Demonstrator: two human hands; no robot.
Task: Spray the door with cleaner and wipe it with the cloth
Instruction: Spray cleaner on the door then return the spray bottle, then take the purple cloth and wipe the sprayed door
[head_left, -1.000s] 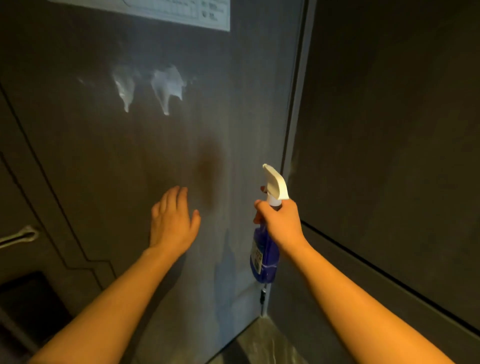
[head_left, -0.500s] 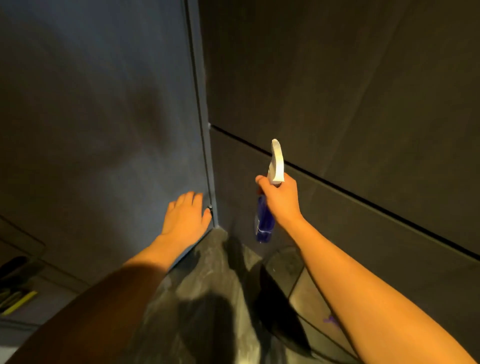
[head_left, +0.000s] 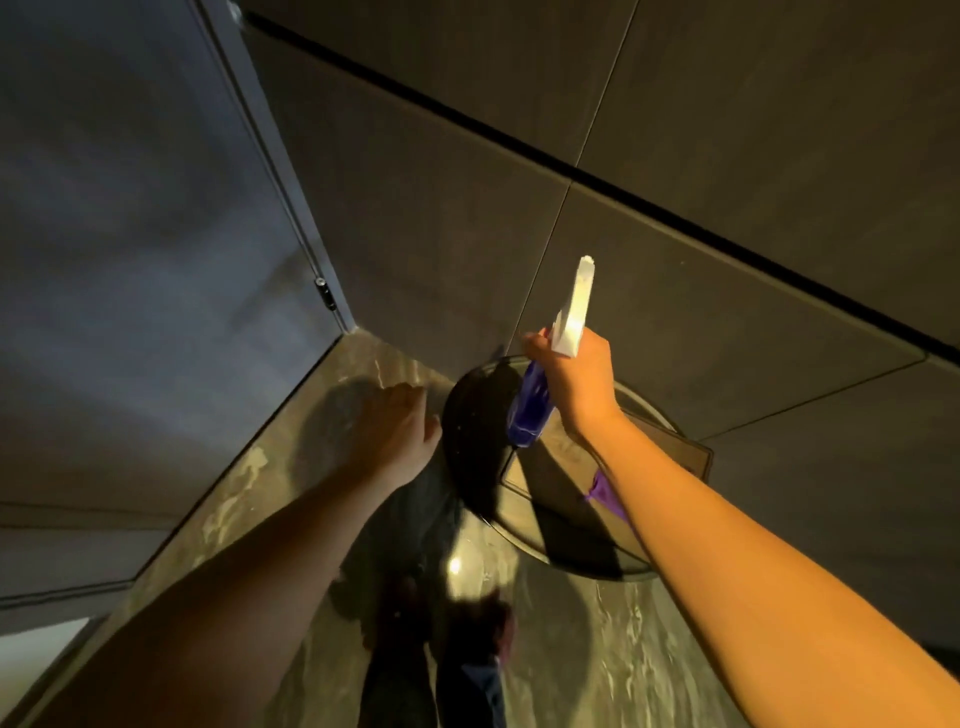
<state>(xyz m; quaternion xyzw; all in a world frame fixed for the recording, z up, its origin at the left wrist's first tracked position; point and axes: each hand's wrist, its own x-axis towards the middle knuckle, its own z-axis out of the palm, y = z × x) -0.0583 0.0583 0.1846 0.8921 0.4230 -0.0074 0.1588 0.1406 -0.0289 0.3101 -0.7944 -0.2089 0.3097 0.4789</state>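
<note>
The dark grey door (head_left: 145, 218) fills the left of the head view, its lower edge meeting the floor. My right hand (head_left: 576, 384) grips a spray bottle (head_left: 535, 405) with a blue body and a white trigger head that points up. It hangs over a round dark stool (head_left: 467, 447). A purple cloth (head_left: 602, 491) lies on the stool, mostly hidden by my right forearm. My left hand (head_left: 395, 426) hovers just left of the stool with fingers loosely curled, holding nothing.
A dark panelled wall (head_left: 675, 130) with black grooves runs along the right. A glossy marble floor (head_left: 597, 649) lies below. My feet (head_left: 457, 665) stand at the bottom centre. A small door stop or latch (head_left: 326, 292) sits at the door's edge.
My view has tilted down from the sprayed door to the floor. Both hands dropped lower, and the stool with the purple cloth came into sight under my right hand.
</note>
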